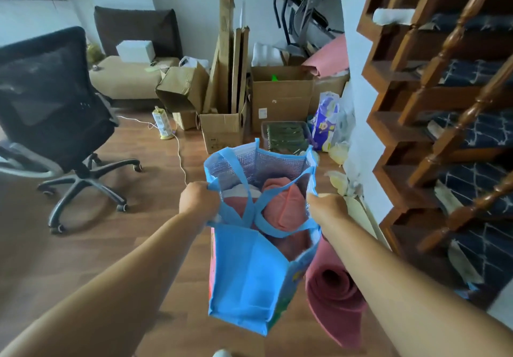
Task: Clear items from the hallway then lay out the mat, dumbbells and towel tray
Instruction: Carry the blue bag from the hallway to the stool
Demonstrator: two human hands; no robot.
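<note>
A blue tote bag (244,279) hangs in front of me above the wooden floor, its mouth pulled open. My left hand (198,202) grips the left rim of the bag and my right hand (326,208) grips the right rim. Inside the bag lie pink and red cloths (286,206). A rolled dark pink mat (334,298) lies on the floor just right of the bag, below my right forearm.
A black office chair (52,106) stands at the left. Several cardboard boxes (280,98) and flat cartons line the far wall, with a green-filled plastic bin (286,135) ahead. A wooden staircase (433,106) rises at the right. A white cable (181,162) crosses the floor.
</note>
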